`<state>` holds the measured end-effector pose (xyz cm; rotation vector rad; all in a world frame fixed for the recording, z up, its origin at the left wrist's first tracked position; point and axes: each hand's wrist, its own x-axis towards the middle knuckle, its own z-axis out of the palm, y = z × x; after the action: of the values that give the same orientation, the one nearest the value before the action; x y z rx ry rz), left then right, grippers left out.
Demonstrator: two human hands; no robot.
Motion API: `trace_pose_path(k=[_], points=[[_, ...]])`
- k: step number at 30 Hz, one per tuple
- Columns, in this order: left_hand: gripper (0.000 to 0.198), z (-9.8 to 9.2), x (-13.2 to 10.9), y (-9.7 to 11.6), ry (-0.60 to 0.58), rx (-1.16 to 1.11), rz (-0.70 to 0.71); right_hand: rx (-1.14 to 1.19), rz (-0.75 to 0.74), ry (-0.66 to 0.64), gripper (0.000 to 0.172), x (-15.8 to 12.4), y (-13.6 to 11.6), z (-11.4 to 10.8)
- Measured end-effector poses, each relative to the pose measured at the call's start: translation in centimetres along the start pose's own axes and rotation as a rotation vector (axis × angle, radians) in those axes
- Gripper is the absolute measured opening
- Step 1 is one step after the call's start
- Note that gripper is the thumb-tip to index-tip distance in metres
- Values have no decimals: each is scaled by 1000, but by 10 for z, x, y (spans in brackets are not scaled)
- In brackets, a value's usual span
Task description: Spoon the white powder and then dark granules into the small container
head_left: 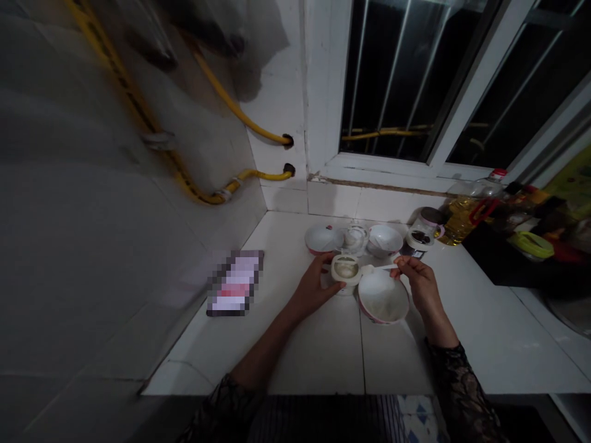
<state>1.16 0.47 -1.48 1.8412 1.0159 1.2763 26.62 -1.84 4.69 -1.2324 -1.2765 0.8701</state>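
My left hand [315, 284] is wrapped round a small white round jar [345, 269] standing on the white counter [323, 344]. My right hand [418, 280] pinches the handle of a small white spoon [376, 268], its bowl end just right of the jar's rim. Directly below the spoon sits a white bowl with a pink base [383, 297], between my two hands. What lies inside the jar is pale and unclear.
Behind the jar stand two more white bowls [323, 239] [384, 240], a small glass [356, 237] and a lidded jar [419, 239]. An oil bottle [466, 212] and a dark stove [517, 261] are at the right. A blurred flat object [235, 282] leans at the left wall.
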Motion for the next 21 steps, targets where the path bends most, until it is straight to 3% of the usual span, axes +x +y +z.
trace_pose_path(k=[4, 8, 10, 13, 16, 18, 21], points=[[59, 1, 0, -2, 7, -4, -1, -230, -309, 82, 22, -11, -4, 22], [59, 1, 0, -2, 3, -4, 7, -561, -701, -123, 20, -18, -4, 31], [58, 0, 0, -2, 1, -3, 11, -629, -754, -192, 23, -18, -4, 30], [57, -1, 0, -2, -11, -6, 9, -595, -681, -69, 21, -17, -5, 25], [59, -1, 0, -2, -5, 0, 6, -462, -489, 87, 19, -15, -7, 12], [59, 0, 0, -2, 0, 5, 3, -394, -342, 92, 22, -12, -10, -2], [59, -1, 0, -1, -5, 4, 3, -489, -230, -38, 24, -6, -12, -25]])
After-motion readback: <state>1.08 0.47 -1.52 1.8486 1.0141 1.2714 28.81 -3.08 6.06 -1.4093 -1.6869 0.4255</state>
